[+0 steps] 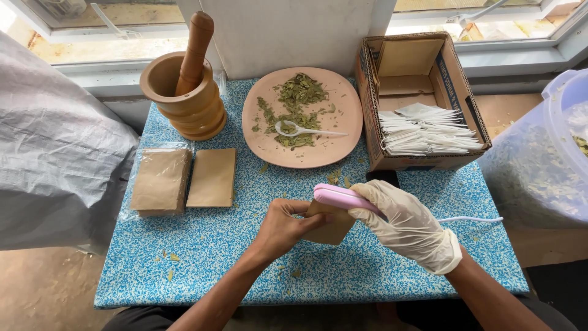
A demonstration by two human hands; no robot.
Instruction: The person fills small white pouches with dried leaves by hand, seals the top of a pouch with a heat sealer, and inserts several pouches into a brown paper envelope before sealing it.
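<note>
**Pouch clamped in handheld sealer at table centre**

At table centre, head view: the bare left hand (283,227) grips 1 small brown paper pouch (331,230) by its left edge. The gloved right hand (407,224) is closed around a pink handheld sealer (340,197), which sits across the pouch's top edge. Beyond lie a plate (343,98) of dried leaves (297,101) with a white spoon (300,129), a wooden mortar (187,98), 2 stacks of pouches (184,179) and a cardboard box (422,101).

Risk: the left fingers sit close to the sealer; a slip could pinch them or skew the seal.
</note>
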